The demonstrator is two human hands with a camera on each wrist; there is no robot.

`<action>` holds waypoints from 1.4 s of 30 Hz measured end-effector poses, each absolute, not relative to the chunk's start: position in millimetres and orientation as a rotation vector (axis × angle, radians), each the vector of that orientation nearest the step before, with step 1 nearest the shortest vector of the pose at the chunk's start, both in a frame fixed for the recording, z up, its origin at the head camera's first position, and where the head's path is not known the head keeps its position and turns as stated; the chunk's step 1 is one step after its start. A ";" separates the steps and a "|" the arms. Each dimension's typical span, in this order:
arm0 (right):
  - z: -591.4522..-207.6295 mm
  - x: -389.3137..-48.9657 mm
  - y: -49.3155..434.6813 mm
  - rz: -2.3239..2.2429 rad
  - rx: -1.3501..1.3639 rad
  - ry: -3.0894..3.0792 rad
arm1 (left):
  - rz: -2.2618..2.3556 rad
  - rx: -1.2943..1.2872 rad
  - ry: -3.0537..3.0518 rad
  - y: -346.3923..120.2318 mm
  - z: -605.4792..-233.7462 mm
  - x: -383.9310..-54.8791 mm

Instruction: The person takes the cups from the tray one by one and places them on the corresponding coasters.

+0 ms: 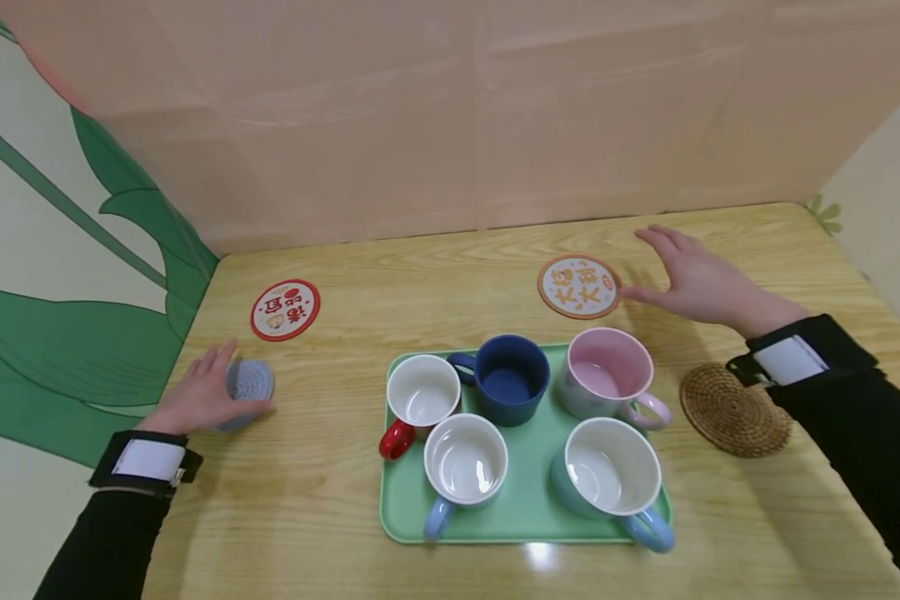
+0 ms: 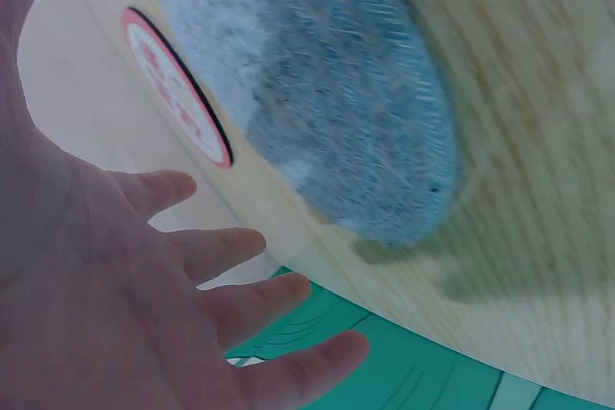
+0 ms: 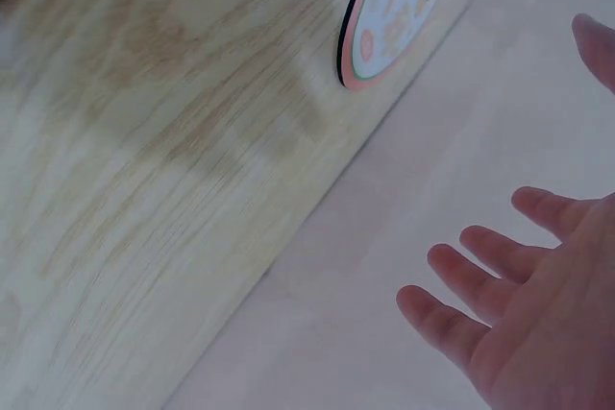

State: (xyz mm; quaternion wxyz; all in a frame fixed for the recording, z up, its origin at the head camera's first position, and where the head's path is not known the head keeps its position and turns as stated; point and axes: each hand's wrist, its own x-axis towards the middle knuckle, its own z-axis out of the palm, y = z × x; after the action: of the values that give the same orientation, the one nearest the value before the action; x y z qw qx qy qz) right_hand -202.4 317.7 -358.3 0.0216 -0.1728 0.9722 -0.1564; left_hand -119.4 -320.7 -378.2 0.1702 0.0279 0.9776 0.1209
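Note:
My left hand [image 1: 208, 392] hovers over a round blue-grey woven coaster [image 1: 251, 382], fingers spread and holding nothing. In the left wrist view that coaster [image 2: 317, 93] shows large, apart from the fingertips. A red-rimmed round coaster [image 1: 285, 310] lies just beyond. At the right, my right hand [image 1: 701, 279] is raised above the table with thumb and fingers apart, nothing in it. Nearest to it is an orange-rimmed round coaster [image 1: 579, 287], partly in the right wrist view too. Below the right wrist lies a brown woven coaster [image 1: 735, 410].
On a green tray [image 1: 525, 500] stand several mugs: a red-handled one [image 1: 423, 390], a dark blue one [image 1: 510, 380], a pink one [image 1: 607, 373], a small blue-handled one [image 1: 465, 460] and a larger light blue one [image 1: 607, 468]. A pale wall covering rises behind the wooden table [image 1: 307, 500].

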 end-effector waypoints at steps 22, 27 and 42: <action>-363.3 -164.7 328.1 -0.309 -0.656 3.006 | 0.364 -0.013 2.737 -325.7 -389.7 -114.1; -364.1 -164.3 326.4 -0.306 -0.646 3.000 | 0.355 -0.021 2.753 -324.3 -390.2 -114.1; -361.4 -164.4 320.1 -0.313 -0.641 2.986 | 0.388 -0.019 2.795 -314.7 -391.3 -113.0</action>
State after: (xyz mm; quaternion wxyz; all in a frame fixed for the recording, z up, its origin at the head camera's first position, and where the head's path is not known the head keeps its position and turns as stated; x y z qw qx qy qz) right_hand -164.4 320.1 -361.4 0.0358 -0.2088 0.9720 -0.1018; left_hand -113.0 -314.7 -391.3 0.1590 -0.0067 0.9779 0.1356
